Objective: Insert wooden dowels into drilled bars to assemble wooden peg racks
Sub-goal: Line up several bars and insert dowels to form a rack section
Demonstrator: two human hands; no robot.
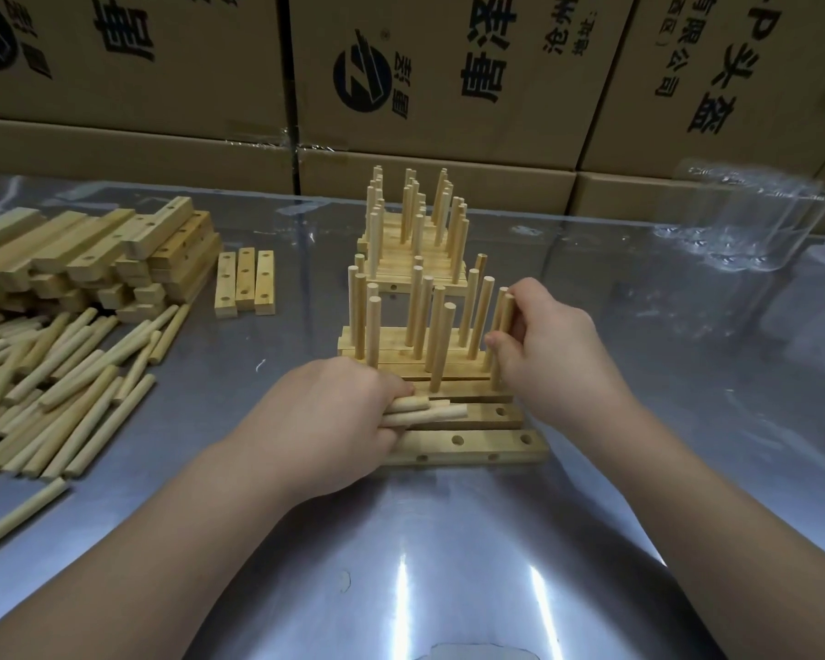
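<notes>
My right hand (548, 345) is wrapped round an upright dowel (505, 326), thumb low on the shaft and fingers curled near its top. It stands at the right end of the bar (463, 387) I am filling, just behind the two empty bars (477, 416) nearest me. My left hand (334, 412) grips a few spare dowels (429, 412) lying flat, and it rests on the left ends of those front bars, which I think helps pin the row to the bench (448, 540). I cannot see the hole under my right hand, so I judge the seating by feel. The thing to get right is a plumb push: straight down the dowel's own line, with a slight twist if it binds, never a sideways lean that could jam it or split the bar. The neighbouring pegs in this row stand close, so I should take care that my knuckles do not knock them askew. Once it bottoms out I would check its top against the others in the bar — a proud one means it is not home. The finished racks (415, 240) stand further back, and the loose dowels (67, 373) lie well off to my left, so the spares in hand save a reach.
</notes>
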